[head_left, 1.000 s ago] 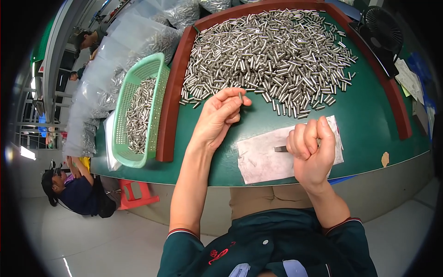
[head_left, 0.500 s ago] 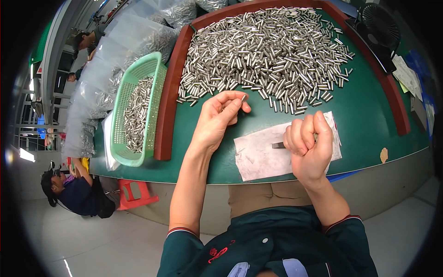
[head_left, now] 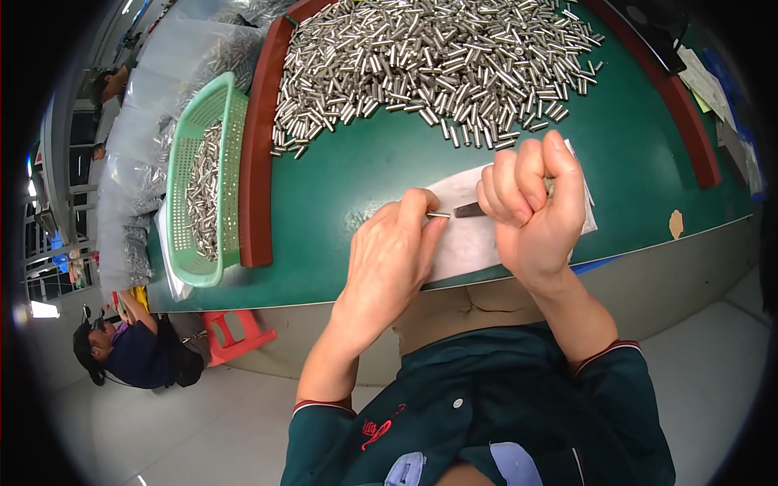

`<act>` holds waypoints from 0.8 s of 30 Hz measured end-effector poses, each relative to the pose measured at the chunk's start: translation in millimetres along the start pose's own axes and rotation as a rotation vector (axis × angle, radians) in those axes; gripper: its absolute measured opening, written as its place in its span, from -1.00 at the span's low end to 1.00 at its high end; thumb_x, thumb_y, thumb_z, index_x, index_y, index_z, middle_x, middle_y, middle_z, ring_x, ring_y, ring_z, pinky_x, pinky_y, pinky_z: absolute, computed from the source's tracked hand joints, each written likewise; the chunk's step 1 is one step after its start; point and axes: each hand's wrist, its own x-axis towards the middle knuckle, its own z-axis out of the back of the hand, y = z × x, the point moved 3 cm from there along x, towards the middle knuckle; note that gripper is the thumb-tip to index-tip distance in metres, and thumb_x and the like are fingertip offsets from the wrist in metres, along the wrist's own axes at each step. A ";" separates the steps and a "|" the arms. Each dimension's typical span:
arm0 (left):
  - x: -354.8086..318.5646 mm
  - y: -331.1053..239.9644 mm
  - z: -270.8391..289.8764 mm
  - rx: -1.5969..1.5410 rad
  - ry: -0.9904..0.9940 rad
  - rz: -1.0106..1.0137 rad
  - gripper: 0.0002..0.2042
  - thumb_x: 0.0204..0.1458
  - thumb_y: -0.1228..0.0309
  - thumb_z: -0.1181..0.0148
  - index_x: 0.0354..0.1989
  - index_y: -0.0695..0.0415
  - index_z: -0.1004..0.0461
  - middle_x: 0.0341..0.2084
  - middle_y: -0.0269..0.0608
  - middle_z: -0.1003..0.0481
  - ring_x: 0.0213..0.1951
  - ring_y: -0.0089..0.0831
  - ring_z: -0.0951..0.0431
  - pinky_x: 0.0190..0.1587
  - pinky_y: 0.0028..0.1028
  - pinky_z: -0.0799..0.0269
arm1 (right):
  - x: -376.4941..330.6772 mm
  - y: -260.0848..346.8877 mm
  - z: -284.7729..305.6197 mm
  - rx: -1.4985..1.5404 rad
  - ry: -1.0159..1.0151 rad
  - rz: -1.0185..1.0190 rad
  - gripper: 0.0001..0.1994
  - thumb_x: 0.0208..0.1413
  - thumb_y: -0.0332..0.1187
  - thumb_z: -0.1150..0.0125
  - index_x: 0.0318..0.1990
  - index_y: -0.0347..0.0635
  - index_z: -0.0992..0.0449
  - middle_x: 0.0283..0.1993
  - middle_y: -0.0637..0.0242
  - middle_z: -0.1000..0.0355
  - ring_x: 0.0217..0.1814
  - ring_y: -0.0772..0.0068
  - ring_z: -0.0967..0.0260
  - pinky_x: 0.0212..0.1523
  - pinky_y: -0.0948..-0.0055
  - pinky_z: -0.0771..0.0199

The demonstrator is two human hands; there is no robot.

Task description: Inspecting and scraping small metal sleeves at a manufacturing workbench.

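Observation:
My left hand (head_left: 387,257) pinches a small metal pin (head_left: 439,215) between thumb and forefinger. Closed in a fist, my right hand (head_left: 536,215) grips a flat, dark metal tool (head_left: 468,211); only its short blade-like end sticks out, pointing at the pin, and the rest is hidden in my palm. A slight gap seems to separate pin and tool. Both hands are over a stained whitish sheet (head_left: 466,253) on the green tabletop (head_left: 348,170). Beyond them spreads a large heap of loose metal pins (head_left: 438,69).
Dark red rails (head_left: 258,154) border the heap. Left of them sits a green plastic basket (head_left: 230,174) of pins, with clear bags (head_left: 166,77) of pins alongside. Papers (head_left: 703,85) lie at the far right. A co-worker (head_left: 138,348) sits near a red stool (head_left: 239,336).
My left hand has come back from the heap's edge toward my right fist, bringing the pin up to the tool's end. The whole view has shifted slightly.

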 end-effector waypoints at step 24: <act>-1.6 8.3 -5.5 -0.056 -0.200 0.006 -0.92 -0.21 0.56 -0.17 -0.56 0.22 -0.38 -0.79 -0.17 -0.33 -0.72 -0.29 -0.33 -0.63 -0.42 -0.22 | 3.0 -4.1 -5.8 -0.028 -0.030 -0.019 -0.56 0.18 -0.20 0.42 -0.77 -0.02 0.03 -0.84 0.50 0.11 -0.78 0.66 0.33 -0.72 0.60 0.25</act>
